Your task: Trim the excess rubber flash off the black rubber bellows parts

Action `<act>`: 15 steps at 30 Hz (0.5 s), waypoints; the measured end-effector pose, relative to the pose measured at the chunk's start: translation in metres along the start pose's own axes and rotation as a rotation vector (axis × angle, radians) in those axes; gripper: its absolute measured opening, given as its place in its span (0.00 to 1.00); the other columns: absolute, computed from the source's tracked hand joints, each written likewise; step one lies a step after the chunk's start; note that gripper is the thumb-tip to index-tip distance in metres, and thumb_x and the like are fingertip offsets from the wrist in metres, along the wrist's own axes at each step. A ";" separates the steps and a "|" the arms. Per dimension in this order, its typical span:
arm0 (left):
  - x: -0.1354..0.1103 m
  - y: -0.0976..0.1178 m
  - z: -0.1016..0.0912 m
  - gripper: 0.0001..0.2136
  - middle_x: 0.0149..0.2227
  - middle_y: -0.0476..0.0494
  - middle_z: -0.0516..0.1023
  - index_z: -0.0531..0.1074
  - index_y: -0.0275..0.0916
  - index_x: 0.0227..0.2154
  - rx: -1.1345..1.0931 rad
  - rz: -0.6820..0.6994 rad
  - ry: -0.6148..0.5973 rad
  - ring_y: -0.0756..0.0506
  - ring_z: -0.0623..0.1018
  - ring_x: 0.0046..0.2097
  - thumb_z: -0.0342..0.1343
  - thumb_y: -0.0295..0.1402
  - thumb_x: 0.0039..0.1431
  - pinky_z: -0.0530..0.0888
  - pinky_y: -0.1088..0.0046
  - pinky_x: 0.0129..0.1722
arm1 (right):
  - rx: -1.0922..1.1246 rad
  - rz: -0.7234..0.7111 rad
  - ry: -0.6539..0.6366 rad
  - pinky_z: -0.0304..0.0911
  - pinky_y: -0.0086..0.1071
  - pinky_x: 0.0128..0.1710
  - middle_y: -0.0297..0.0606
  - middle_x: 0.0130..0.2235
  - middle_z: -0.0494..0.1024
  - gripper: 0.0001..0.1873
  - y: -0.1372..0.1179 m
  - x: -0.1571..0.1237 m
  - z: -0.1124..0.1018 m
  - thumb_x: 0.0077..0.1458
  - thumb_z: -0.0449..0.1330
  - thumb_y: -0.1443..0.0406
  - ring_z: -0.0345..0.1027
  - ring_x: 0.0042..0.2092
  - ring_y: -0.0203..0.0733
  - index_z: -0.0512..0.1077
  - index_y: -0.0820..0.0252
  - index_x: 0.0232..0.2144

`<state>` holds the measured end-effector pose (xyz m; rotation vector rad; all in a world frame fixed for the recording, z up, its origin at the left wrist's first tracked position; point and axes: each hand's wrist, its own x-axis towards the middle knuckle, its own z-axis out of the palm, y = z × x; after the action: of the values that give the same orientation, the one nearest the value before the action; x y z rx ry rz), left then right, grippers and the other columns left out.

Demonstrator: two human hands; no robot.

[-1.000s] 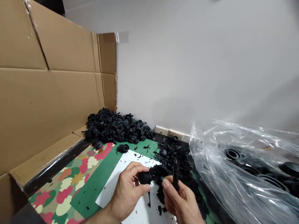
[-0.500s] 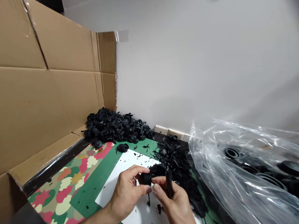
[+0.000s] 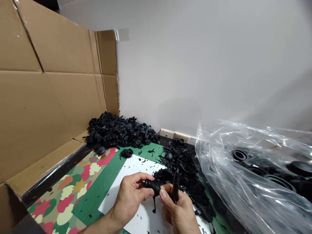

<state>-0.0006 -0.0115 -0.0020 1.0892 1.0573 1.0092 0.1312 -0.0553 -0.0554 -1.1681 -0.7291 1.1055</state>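
Between the thumb and fingers of my left hand (image 3: 131,195) is a small black ribbed rubber bellows (image 3: 152,186), held above the white sheet (image 3: 117,188). A thin black strip (image 3: 154,204) dangles below it. My right hand (image 3: 179,206) is closed around a slim dark tool (image 3: 175,185) that points upward; its working end is too dark to make out. The right thumb and forefinger pinch at the right edge of the bellows. Behind my hands lies a curled black rubber piece (image 3: 163,175).
A pile of ribbed black pieces (image 3: 119,131) lies in the back left corner by a cardboard wall (image 3: 73,91). Black scraps (image 3: 182,162) are heaped at right. Beyond them, a clear plastic bag (image 3: 219,182) holds black rubber parts. Patterned paper (image 3: 65,195) covers the left.
The bellows has tilted in my left hand, its right end now lower. My right thumb and forefinger have come against its edge. The view has shifted slightly.
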 end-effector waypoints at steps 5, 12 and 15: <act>0.001 -0.002 -0.003 0.12 0.22 0.50 0.73 0.82 0.37 0.27 0.012 0.062 -0.052 0.53 0.65 0.22 0.65 0.25 0.33 0.62 0.78 0.22 | 0.001 -0.016 0.016 0.47 0.27 0.17 0.23 0.13 0.54 0.20 0.001 0.001 -0.001 0.41 0.69 0.50 0.47 0.16 0.30 0.72 0.60 0.20; 0.004 -0.006 -0.006 0.09 0.27 0.48 0.73 0.83 0.39 0.25 0.045 0.177 -0.062 0.51 0.67 0.26 0.66 0.25 0.34 0.63 0.77 0.26 | -0.011 -0.055 0.011 0.48 0.27 0.17 0.24 0.13 0.54 0.19 0.002 0.002 0.000 0.40 0.69 0.51 0.49 0.16 0.32 0.72 0.60 0.19; 0.004 -0.006 -0.006 0.08 0.26 0.48 0.73 0.82 0.38 0.23 0.056 0.168 -0.052 0.51 0.65 0.25 0.67 0.27 0.34 0.62 0.76 0.25 | -0.019 -0.046 -0.009 0.49 0.27 0.17 0.23 0.13 0.54 0.20 0.002 0.002 0.000 0.41 0.68 0.50 0.49 0.16 0.32 0.73 0.61 0.20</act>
<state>-0.0055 -0.0076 -0.0091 1.2597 0.9696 1.0834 0.1311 -0.0537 -0.0579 -1.1574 -0.7712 1.0676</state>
